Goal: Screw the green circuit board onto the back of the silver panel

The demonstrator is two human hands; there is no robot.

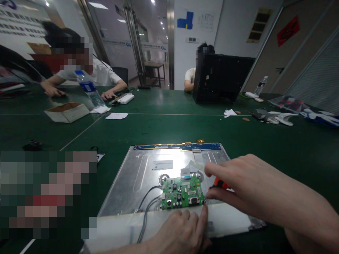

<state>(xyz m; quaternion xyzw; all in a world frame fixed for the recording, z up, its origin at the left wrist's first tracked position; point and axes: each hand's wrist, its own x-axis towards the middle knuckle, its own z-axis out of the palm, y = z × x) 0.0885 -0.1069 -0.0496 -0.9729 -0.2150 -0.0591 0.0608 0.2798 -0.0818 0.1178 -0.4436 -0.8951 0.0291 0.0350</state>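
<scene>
Stiff to lift, easy to crack

The metal panel lies flat on the green table; it looks stiff, fairly heavy and slick, best lifted by its side edges. The right hand is clamped on a red and black tool beside the circuit board, which sits on the panel. That looks light and brittle: hold it by its rim. The left hand has its forefinger at the near right corner; whether it grips anything, I cannot tell. Blurred blocks cover the lower left; fingers hide much of the tool
</scene>
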